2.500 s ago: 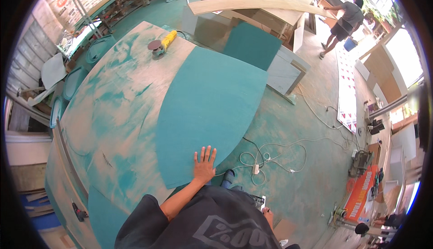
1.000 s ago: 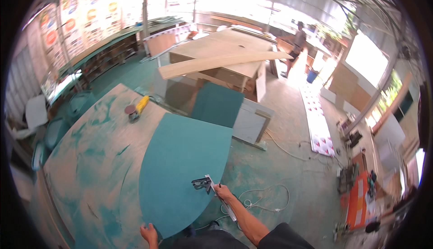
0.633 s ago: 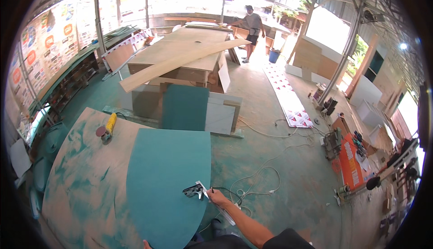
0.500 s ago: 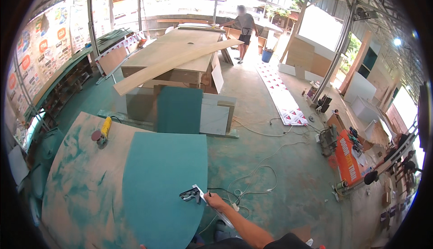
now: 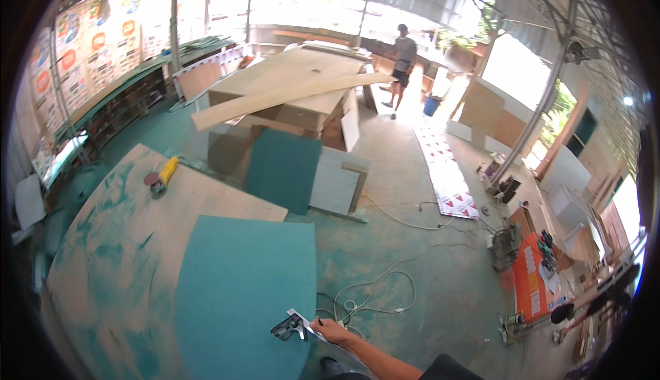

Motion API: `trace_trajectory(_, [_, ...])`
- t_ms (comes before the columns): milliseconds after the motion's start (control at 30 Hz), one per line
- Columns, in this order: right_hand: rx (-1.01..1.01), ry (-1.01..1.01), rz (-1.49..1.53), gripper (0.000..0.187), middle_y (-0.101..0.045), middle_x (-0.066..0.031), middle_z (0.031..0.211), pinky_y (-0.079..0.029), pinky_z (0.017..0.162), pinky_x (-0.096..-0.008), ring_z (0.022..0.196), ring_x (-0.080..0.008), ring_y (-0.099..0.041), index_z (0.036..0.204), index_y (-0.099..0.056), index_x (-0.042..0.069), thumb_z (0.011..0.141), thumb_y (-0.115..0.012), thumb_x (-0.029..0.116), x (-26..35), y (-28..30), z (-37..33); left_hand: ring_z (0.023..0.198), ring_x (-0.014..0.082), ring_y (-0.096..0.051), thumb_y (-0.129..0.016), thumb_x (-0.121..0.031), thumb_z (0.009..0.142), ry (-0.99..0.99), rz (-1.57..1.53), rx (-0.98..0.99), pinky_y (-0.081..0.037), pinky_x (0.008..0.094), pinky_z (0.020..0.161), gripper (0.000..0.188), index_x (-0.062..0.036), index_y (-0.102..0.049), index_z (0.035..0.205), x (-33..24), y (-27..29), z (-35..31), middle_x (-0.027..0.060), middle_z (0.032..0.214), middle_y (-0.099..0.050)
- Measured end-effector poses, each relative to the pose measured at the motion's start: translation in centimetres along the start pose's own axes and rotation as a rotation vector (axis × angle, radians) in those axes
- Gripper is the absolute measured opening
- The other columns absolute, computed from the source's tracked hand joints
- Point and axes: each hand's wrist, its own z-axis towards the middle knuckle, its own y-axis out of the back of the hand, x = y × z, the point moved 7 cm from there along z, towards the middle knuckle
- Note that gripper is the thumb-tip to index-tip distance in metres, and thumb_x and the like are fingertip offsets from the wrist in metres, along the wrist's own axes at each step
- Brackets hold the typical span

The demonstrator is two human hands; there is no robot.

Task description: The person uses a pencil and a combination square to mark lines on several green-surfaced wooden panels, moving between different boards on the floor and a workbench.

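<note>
Seeing left of the right hand's grip [image 5: 330, 330]: pale worktop [image 5: 117, 263], teal-smeared. On it, ahead-left and well off the grip: yellow sander [image 5: 165, 172]. Overlapping worktop, just left of the grip: curved teal panel [image 5: 240, 284]. Far ahead: wooden table [image 5: 265, 74] carrying long plank [image 5: 289, 100]. On green-stained floor [image 5: 440, 325], ahead-right: looped cable [image 5: 400, 310] near, patterned strip [image 5: 443, 167] farther, blue bucket [image 5: 432, 107] farthest.
</note>
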Motion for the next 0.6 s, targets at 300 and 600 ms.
trace_trajectory(300, [0.323,-0.267,-0.155,0.030,-0.051,0.0055,0.079,-0.038,0.065,-0.0249,0.073,-0.0064,-0.044,0.093,-0.061,0.007,0.104,-0.053,0.034,-5.7,-0.3,-11.8,0.075,0.0429,-0.064,-0.052,-0.056,0.098,0.377,0.016,-0.076,-0.049,0.0505,0.072,0.069,0.0104,-0.069,0.098,10.9,7.4,-19.6,0.0275,0.088,-0.070])
trace_trajectory(600, [0.572,-0.275,-0.415,0.033,-0.053,0.0033,0.081,-0.040,0.070,-0.0266,0.077,-0.0086,-0.046,0.101,-0.064,0.006,0.103,-0.052,0.037,2.2,-7.4,-7.2,0.096,0.0424,-0.065,-0.048,-0.064,0.097,0.965,-0.065,-0.013,-0.050,0.0470,0.085,0.078,0.0092,-0.066,0.115,16.6,7.0,-34.8,0.0281,0.108,-0.069])
